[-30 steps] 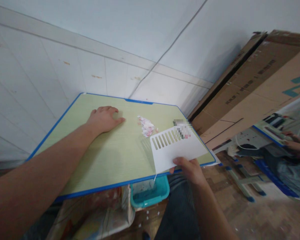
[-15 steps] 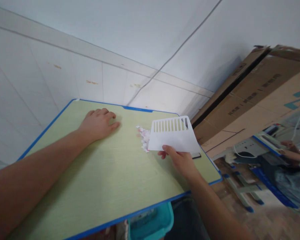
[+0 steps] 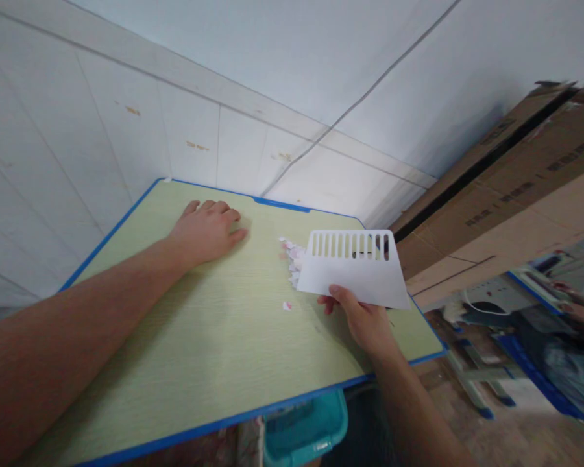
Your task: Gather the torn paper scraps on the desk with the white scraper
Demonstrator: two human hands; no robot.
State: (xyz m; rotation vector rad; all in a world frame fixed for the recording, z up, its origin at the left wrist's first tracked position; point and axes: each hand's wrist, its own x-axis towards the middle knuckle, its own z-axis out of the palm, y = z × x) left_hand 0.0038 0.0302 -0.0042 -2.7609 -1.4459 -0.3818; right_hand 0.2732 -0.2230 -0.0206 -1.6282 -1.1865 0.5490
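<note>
My right hand [image 3: 357,318] grips the near edge of a white slotted plate [image 3: 353,279], thumb on top. A row of slots runs along the plate's far edge, and it is held above the right part of the desk. Just left of the plate lies a heap of torn paper scraps [image 3: 294,259], partly hidden by it. One loose paper scrap [image 3: 287,306] lies nearer to me. On the left, my left hand [image 3: 209,228] rests palm down on the desktop, fingers apart and slightly bent, holding nothing. Something dark shows through the slots; I cannot make it out.
The pale green desk [image 3: 214,363] has a blue rim and stands against a white wall [image 3: 185,130] with a grey cable [image 3: 360,100]. Large cardboard boxes [image 3: 496,194] lean at the right. A teal bin [image 3: 306,431] sits below the front edge. Another person's arm [image 3: 581,314] shows far right.
The view has shifted, so the desk appears further right. The slotted plate has turned slightly in my right hand. A loose scrap now lies apart from the heap. My left hand stays on the desk.
</note>
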